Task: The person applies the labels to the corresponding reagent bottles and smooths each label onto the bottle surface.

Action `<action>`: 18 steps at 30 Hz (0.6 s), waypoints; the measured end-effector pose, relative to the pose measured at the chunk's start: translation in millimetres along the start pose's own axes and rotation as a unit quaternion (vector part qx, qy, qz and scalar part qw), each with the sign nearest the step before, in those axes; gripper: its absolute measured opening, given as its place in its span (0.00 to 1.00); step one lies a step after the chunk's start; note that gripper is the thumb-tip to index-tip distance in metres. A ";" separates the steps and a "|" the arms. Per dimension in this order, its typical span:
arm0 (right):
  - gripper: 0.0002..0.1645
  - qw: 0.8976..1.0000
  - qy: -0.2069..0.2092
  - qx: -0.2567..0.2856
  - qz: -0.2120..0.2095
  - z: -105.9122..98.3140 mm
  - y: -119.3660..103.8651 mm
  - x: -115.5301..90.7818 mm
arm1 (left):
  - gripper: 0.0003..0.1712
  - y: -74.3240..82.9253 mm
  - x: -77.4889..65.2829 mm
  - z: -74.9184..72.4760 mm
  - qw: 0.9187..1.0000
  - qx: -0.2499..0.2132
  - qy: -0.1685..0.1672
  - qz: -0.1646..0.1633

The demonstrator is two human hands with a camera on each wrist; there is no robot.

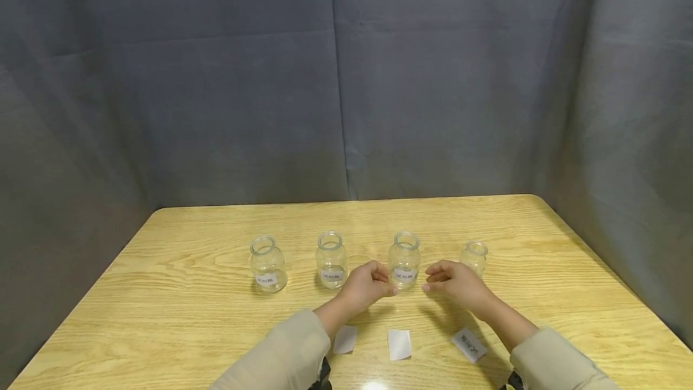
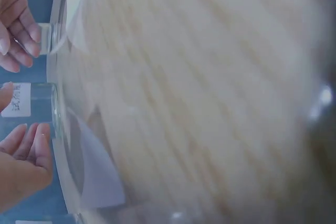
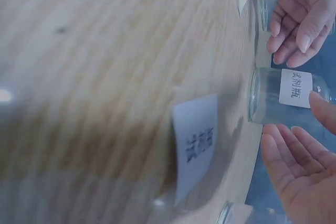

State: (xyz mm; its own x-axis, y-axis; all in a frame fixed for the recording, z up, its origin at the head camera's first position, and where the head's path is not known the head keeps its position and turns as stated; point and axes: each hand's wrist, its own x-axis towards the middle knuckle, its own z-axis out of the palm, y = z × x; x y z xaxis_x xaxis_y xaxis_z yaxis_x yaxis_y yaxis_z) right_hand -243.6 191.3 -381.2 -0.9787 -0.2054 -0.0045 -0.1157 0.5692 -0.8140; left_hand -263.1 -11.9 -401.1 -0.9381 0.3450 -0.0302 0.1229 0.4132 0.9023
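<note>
A glass jar (image 1: 405, 257) with a handwritten white label (image 1: 403, 275) on its front stands upright between the two hands. On its left side is my left hand (image 1: 365, 287), fingers loosely bent and thumb near the jar's base. Opposite, my right hand (image 1: 456, 284) is apart from the glass, its fingers extended toward it with nothing held. The right wrist view gives the labelled jar (image 3: 270, 95) between both hands, its label facing the camera. Behind the right hand, another jar (image 1: 476, 250) is partly hidden.
Two more labelled jars, one far left (image 1: 267, 262) and one beside the left hand (image 1: 331, 257), stand in the row. Nearer me lie two blank paper pieces, left (image 1: 345, 339) and middle (image 1: 399, 345), and a written label (image 1: 469, 345). Grey curtains (image 1: 346, 77) surround the wooden table (image 1: 189, 318).
</note>
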 end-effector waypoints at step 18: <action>0.28 0.999 -0.044 0.000 0.000 -24.5 20.3 -37.8 | 0.16 12.0 -6.7 26.7 0.996 -0.045 -0.070 0.012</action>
State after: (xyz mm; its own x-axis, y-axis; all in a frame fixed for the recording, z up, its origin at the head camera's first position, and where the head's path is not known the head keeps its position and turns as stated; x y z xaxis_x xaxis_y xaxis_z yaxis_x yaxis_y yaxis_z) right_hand -213.2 230.1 -383.4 -0.9600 -0.2743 -0.0565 -0.1147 0.5691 -0.8142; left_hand -246.7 13.2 -401.6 -0.8803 0.4704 -0.0613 0.1103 0.3287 0.9380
